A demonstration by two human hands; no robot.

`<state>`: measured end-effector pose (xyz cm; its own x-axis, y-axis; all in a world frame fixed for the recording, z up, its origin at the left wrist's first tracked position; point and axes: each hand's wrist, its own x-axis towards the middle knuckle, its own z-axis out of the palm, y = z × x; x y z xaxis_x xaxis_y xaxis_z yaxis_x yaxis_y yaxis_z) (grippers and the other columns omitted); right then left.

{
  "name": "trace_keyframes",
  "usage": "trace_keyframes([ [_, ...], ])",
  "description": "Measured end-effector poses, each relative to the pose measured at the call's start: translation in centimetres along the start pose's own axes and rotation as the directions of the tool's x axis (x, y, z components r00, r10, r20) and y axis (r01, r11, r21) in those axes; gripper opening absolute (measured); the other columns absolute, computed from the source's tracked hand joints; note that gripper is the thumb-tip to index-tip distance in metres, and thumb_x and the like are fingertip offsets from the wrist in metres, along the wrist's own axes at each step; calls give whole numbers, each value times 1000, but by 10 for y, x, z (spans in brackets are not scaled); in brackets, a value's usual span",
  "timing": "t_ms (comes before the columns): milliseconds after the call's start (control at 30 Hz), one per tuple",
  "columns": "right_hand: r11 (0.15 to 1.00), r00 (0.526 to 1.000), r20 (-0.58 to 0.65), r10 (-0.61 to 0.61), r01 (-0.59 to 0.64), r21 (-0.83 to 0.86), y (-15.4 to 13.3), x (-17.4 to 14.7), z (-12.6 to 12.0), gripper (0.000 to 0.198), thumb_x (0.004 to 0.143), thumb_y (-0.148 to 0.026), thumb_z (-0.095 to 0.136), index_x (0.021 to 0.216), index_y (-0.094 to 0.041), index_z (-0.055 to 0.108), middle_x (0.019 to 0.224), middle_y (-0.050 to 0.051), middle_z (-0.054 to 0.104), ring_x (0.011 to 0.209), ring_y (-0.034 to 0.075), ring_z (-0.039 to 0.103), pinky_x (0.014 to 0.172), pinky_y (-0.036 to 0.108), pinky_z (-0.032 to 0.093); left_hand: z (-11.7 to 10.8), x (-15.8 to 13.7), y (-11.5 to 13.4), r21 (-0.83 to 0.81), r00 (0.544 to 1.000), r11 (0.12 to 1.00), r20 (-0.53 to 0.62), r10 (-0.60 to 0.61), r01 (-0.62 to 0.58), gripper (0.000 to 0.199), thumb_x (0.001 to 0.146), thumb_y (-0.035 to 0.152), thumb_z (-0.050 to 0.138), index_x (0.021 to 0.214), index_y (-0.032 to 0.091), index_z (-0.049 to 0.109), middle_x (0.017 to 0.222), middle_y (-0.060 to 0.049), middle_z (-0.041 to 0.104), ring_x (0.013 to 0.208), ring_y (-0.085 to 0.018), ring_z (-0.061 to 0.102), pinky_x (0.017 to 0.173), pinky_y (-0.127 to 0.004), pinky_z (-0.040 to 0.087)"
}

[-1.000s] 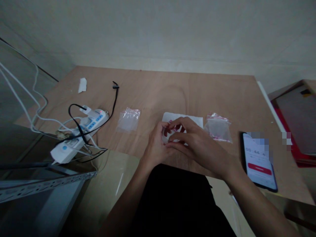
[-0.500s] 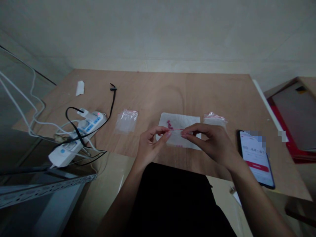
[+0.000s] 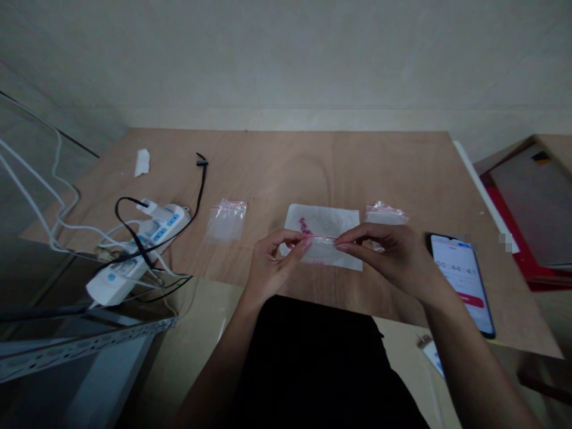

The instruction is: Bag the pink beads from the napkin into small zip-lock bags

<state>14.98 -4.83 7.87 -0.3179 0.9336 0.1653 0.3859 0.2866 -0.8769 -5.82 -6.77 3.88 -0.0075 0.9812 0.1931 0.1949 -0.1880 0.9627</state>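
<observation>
A small clear zip bag (image 3: 322,243) with a red strip along its top is stretched between my two hands. My left hand (image 3: 277,256) pinches its left end between thumb and fingers. At the strip's right end, the thumb and forefinger of my right hand (image 3: 386,253) are closed on the bag. Beneath lies a white sheet of paper (image 3: 326,215), with small dark pink pieces (image 3: 304,226) clustered on it just beyond my left fingertips. Through the bag, its lower part is hard to make out.
Clear zip bags (image 3: 227,220) lie to the left, and more bags (image 3: 385,213) behind my right hand. A phone (image 3: 465,280) showing a timer lies at the right. A white power strip (image 3: 138,256) with tangled cables occupies the left edge of the wooden table (image 3: 268,167).
My right hand has slid a little to the right along the red strip, so more of the strip shows between my hands. My left hand keeps its pinch. The view has shifted slightly.
</observation>
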Motion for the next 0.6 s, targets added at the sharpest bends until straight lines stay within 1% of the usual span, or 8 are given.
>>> trace_keyframes([
  [100, 991, 995, -89, 43, -31, 131, 4, -1, 6, 23, 77, -41, 75, 87, -20, 73, 80, 5, 76, 74, 20, 71, 68, 33, 55, 2, 0, 0, -15, 998, 1000, -56, -5, 4, 13, 80, 33, 71, 75, 21, 72, 73, -2, 73, 68, -15, 63, 67, -29, 50],
  [167, 973, 985, -148, 85, -50, 226, 7, -2, 11, 27, 73, -40, 79, 89, -20, 70, 77, 4, 76, 74, 20, 72, 72, 34, 56, 4, -1, -1, -49, 996, 999, -92, -7, 2, 13, 79, 31, 71, 73, 20, 72, 70, -2, 72, 67, -14, 62, 65, -27, 49],
  [300, 953, 966, -226, 128, -57, 296, 6, -4, 16, 28, 68, -34, 84, 85, -21, 66, 71, 2, 74, 69, 18, 72, 70, 32, 56, 7, -2, -1, -113, 991, 993, -131, -35, 20, 14, 78, 31, 73, 71, 19, 72, 68, -2, 72, 64, -13, 62, 63, -25, 48],
  [367, 941, 965, -221, 144, -64, 333, 5, -4, 18, 31, 69, -32, 83, 91, -22, 64, 71, 1, 74, 69, 18, 71, 69, 32, 57, 9, -3, -1, -132, 990, 991, -133, -51, 34, 14, 77, 32, 73, 72, 19, 72, 68, -2, 72, 63, -13, 62, 62, -25, 48],
  [433, 916, 970, -193, 148, -61, 397, 5, -4, 22, 41, 68, -30, 83, 102, -23, 61, 75, 0, 75, 72, 18, 72, 70, 32, 57, 11, -3, -1, -139, 989, 989, -138, -61, 42, 16, 77, 34, 73, 74, 18, 72, 69, -2, 71, 64, -13, 61, 62, -25, 48],
  [500, 886, 973, -167, 161, -68, 459, 6, -3, 27, 52, 65, -27, 84, 110, -25, 58, 78, 0, 76, 75, 18, 73, 70, 31, 58, 11, -3, 0, -131, 989, 990, -136, -63, 45, 17, 78, 35, 72, 75, 18, 71, 69, -2, 71, 64, -13, 62, 63, -26, 49],
  [533, 874, 971, -161, 174, -77, 481, 8, -2, 29, 54, 64, -26, 85, 111, -25, 58, 77, -1, 76, 74, 17, 73, 69, 30, 58, 12, -4, 0, -126, 989, 991, -131, -62, 46, 17, 79, 35, 72, 76, 18, 71, 70, -2, 71, 65, -13, 62, 64, -26, 49],
  [600, 857, 966, -161, 204, -97, 506, 10, -1, 34, 50, 65, -26, 84, 108, -25, 60, 71, -3, 74, 69, 16, 72, 67, 29, 58, 11, -5, 1, -116, 992, 992, -112, -59, 46, 17, 80, 35, 70, 77, 18, 71, 72, -3, 72, 67, -14, 63, 66, -26, 50],
])
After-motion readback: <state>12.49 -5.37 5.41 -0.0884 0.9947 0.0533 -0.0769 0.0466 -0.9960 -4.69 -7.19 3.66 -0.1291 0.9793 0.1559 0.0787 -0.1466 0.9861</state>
